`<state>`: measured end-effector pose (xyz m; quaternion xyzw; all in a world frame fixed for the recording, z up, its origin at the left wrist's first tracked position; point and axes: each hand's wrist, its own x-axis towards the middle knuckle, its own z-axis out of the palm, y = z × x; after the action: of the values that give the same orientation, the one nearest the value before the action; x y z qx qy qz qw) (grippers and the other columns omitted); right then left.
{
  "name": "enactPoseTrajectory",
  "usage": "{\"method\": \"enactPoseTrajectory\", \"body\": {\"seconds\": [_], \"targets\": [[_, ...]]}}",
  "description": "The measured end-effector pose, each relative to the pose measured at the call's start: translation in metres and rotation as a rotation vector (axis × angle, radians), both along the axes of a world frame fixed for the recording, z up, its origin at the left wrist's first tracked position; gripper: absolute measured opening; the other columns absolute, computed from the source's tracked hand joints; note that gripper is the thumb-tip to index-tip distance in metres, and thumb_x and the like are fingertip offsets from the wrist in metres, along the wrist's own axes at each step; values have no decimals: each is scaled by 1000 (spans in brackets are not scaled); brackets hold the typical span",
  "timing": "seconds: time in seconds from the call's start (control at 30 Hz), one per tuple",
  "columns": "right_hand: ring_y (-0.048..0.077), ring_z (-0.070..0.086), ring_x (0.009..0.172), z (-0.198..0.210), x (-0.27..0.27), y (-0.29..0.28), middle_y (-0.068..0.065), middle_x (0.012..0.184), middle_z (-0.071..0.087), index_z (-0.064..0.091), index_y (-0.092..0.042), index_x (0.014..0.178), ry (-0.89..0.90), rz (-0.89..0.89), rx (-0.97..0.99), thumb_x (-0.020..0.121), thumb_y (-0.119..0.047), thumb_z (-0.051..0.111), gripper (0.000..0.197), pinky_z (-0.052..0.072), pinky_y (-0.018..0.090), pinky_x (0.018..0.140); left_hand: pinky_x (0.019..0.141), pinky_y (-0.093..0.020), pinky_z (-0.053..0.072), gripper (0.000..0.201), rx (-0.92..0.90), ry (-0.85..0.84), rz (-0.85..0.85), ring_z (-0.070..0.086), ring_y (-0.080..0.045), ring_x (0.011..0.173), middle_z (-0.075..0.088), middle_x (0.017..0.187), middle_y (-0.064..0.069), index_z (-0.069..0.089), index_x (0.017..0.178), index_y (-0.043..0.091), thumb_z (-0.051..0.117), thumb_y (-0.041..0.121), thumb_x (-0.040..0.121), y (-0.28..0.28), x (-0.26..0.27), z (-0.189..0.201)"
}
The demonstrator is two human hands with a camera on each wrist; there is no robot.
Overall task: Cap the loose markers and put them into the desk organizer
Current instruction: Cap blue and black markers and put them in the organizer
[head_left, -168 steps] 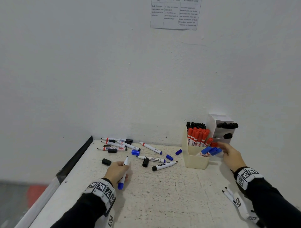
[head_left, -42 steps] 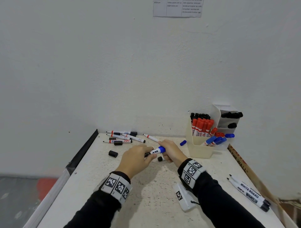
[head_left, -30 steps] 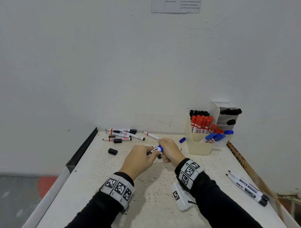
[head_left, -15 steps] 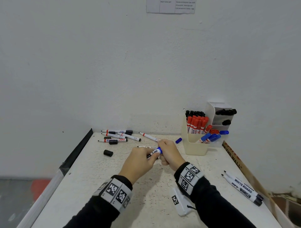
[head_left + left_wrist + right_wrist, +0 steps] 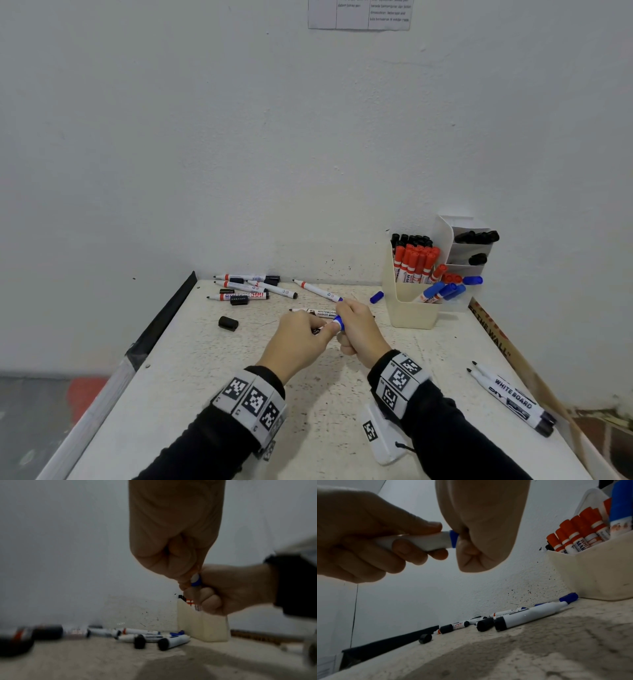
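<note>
Hands grip blue marker (image 5: 419, 542) together; right wrist view alone shows white barrel, fingers wrapped.

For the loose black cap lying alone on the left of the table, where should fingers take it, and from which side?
Probably pinch the black cap across its round sides, coming from above: it lies on its side on the table, apart from the markers.

Smooth plastic marker (image 5: 419, 542); matt cream plastic organizer (image 5: 411, 308); rough speckled tabletop (image 5: 205, 394); paper notice (image 5: 359, 15).
</note>
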<state>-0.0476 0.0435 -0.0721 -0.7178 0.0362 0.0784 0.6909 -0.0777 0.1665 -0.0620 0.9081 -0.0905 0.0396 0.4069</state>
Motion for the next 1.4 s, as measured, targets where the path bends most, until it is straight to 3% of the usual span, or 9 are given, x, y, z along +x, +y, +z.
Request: {"method": "enactPoseTrajectory", "body": {"seconds": [0.1, 0.2, 0.5, 0.57, 0.67, 0.8, 0.9, 1.07, 1.4], "targets": [[7, 19, 35, -3, 2, -2, -2, 52, 25, 32, -17, 70, 10, 11, -29, 97, -15, 35, 28, 16, 14, 38, 44, -16, 24, 44, 0, -12, 5, 28, -10, 44, 33, 46, 3, 54, 49, 24, 55, 38, 91, -1, 1, -6], [7, 19, 36, -4, 4, -5, -2, 54, 25, 33, -17, 69, 10, 22, -72, 96, -16, 35, 27, 16, 15, 38, 47, -17, 25, 41, -18, -39, 4, 29, -9, 44, 36, 48, 3, 71, 73, 7, 54, 41, 90, -4, 5, -13], [9, 28, 40, 28, 14, -45, -1, 53, 35, 40, -14, 72, -117, 107, -200, 90, -11, 43, 19, 21, 20, 41, 60, -24, 33, 54, -200, -36, -82, 42, -9, 59, 52, 68, -1, 65, 86, 2, 53, 55, 84, -21, 23, -19], [9, 35, 45, 39, 18, -60, 2, 60, 42, 47, -12, 75, -249, 14, -323, 90, -14, 51, 15, 28, 21, 43, 76, -20, 39, 50, -171, -28, -88, 53, -7, 87, 58, 105, 3, 61, 117, 15, 53, 53, 85, -29, 32, -19], [8, 42, 55, 61, 18, -87, 0, 70, 49, 54, -10, 86, -489, -234, -425, 92, -17, 54, 9, 35, 11, 48, 102, -22, 28, 70, 25, 107, -133, 31, -13, 133, 26, 145, 1, 20, 148, 15, 51, 42, 92, -42, 40, -22], [2, 45, 48, 88, 14, -134, -3, 64, 47, 50, -10, 88, -684, -535, -422, 94, -17, 51, 9, 36, 7, 43, 113, -34, 24, 60, 419, 194, -232, 20, -23, 140, 17, 153, -9, 25, 145, 7, 46, 33, 96, -54, 45, -28], [6, 43, 52, 96, 11, -168, -1, 66, 45, 49, -9, 88, -735, -661, -468, 94, -13, 49, 8, 36, 7, 46, 112, -37, 29, 57, 569, 239, -222, 27, -24, 136, 24, 150, -8, 28, 144, 6, 44, 31, 94, -59, 51, -37], [14, 42, 54, 79, 15, -215, -1, 66, 46, 50, -9, 92, -606, -751, -559, 94, -20, 49, 11, 36, 20, 47, 95, -31, 44, 35, 627, 185, -122, 47, -18, 112, 47, 123, -2, 48, 125, 13, 45, 25, 92, -63, 62, -37], [25, 49, 66, 25, 36, -237, 10, 78, 52, 50, -4, 100, -357, -745, -766, 96, -25, 48, 22, 37, 28, 57, 91, -31, 48, 45, 545, 344, 39, 54, -21, 112, 52, 126, -6, 34, 133, 13, 49, 14, 91, -61, 65, -35]]}}
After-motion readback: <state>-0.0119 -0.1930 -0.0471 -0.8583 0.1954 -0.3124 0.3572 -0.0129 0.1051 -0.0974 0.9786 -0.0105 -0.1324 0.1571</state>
